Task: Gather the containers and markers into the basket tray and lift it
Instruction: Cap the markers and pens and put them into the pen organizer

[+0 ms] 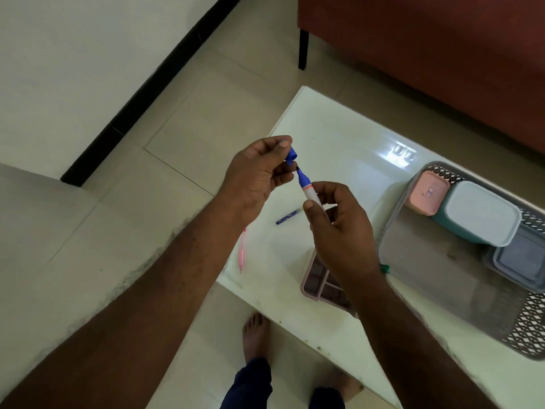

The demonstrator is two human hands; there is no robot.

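My right hand (339, 228) grips a white marker with a blue tip (305, 185), held up above the table with the tip pointing up-left. Its blue cap (291, 154) is off and pinched in my left hand (256, 175), just above the tip. The grey basket tray (418, 261) lies at the right on the white table (324, 143). Inside it stand a pink container (426, 193), a teal container with a pale lid (482, 214) and a grey-blue container (522, 258). A blue pen (287, 217) and a pink pen (241, 252) lie on the table.
A small pink compartment tray (321, 283) sits by the table's near edge, partly under my right wrist. A green item (385, 268) peeks out beside the basket. A red-brown sofa (427, 48) stands beyond the table. My bare feet are on the tiled floor below.
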